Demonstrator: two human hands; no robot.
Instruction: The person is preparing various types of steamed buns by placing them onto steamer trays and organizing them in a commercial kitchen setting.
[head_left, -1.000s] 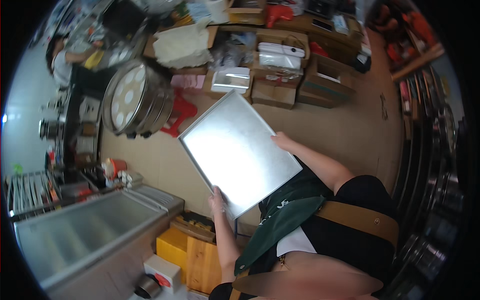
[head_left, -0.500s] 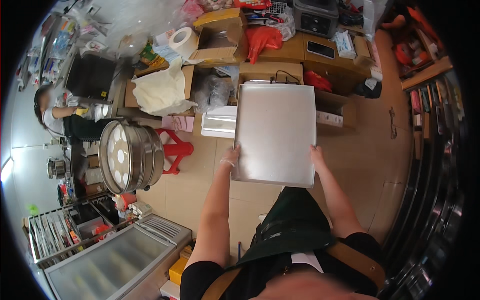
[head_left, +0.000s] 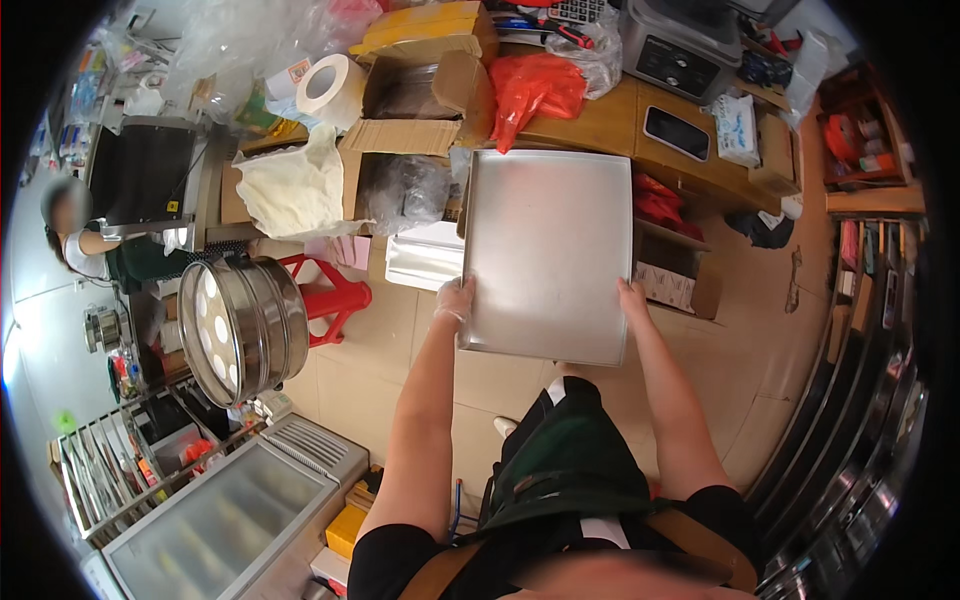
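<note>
Left hand [head_left: 456,299] and right hand [head_left: 630,296] each grip one side of the metal tray [head_left: 548,260], fingers curled closed on its edges. It's held out ahead of the apron [head_left: 570,460]; whether its far end touches the desk [head_left: 612,112], I can't tell. Off left, a steamer [head_left: 268,325] is beside a red stool [head_left: 340,298].
</note>
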